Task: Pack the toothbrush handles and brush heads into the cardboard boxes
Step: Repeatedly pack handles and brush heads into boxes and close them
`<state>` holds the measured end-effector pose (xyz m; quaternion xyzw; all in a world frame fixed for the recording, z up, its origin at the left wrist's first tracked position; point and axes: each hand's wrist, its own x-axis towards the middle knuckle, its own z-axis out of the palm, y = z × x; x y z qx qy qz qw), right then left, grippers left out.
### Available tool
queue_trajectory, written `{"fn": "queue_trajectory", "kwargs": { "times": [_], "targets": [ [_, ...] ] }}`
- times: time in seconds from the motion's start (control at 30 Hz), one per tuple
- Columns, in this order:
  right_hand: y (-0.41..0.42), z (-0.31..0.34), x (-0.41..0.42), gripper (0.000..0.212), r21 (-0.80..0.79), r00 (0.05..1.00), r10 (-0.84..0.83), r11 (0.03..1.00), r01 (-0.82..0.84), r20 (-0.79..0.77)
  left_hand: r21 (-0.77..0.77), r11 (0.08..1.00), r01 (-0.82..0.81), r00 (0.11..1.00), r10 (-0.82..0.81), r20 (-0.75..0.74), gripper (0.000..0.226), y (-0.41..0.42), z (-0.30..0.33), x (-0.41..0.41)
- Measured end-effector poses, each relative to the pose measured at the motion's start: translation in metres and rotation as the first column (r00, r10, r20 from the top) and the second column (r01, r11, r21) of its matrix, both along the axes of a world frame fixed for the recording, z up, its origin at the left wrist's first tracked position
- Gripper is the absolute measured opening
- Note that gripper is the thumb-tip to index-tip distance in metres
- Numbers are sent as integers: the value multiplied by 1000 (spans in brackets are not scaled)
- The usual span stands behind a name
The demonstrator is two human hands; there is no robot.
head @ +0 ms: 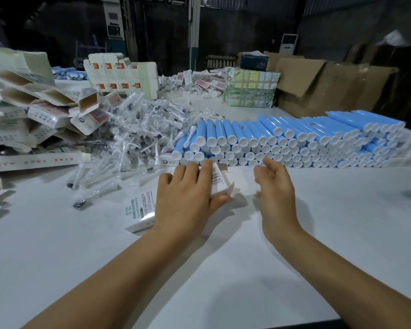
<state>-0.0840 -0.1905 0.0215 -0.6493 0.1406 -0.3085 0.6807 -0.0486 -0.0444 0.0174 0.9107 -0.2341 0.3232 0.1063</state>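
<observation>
The fingers [195, 172] of the left hand [185, 198] lie nearly straight across a small white printed box [140, 210], thumb tucked at its right end, pinning it flat on the table [105, 269]. The box's long axis runs left to right and slightly away, its printed side sticking out to the left of the wrist and its open flap [221, 179] rising just past the fingertips on the right. The right hand [275, 186] hovers close beside that flap, fingers loosely curled and holding nothing, not touching the box.

From where I stand, the next thing to go in looks like a handle, and the right hand is clearly the nearer one: the stacked blue toothbrush handles [282, 141] lie just beyond its fingertips, on the far side, their white caps facing the person and their long axes pointing away. The bagged brush heads [138, 136] sit in a loose heap to the far left, closer to the left hand, which is busy.

The table is a plain white sheet, smooth and well lit. More folded boxes [33, 108] are piled at the far left, and large brown cartons [330, 86] stand at the far right. Behind all this the room is dark, like a warehouse, with a tall white cooling unit [288, 43] against the back wall.
</observation>
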Motion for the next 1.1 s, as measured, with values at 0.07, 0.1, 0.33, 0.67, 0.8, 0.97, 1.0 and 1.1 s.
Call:
{"fn": "queue_trajectory", "kwargs": {
  "times": [0.07,0.1,0.33,0.67,0.8,0.97,1.0,1.1],
  "targets": [
    [1,0,5,26,515,953,301,820,-249,-19,-10,1000,9,1000,-9,-17,78,0,1,0],
    [5,1,5,36,670,893,448,652,-354,36,-10,1000,13,1000,-13,-16,76,-1,1,-1],
    [17,-9,9,23,430,840,512,727,-535,179,94,994,60,997,-64,39,65,-12,-7,-10],
    [24,-19,-7,22,-546,957,282,792,-273,-69,149,983,106,994,-105,-15,66,-6,-5,-12],
    [22,-15,-2,25,-198,941,334,928,-317,56,-15,988,153,988,-153,-8,61,-7,0,-12],
    [17,-13,1,33,193,862,468,843,-502,196,-45,986,163,983,-166,-76,73,-6,0,-8],
    [16,-14,2,34,238,860,466,829,-507,209,-37,985,166,981,-169,-93,73,-6,1,-8],
    [16,-14,4,36,312,850,482,791,-527,214,-47,983,178,973,-183,-139,71,-6,2,-5]
  ]
}}
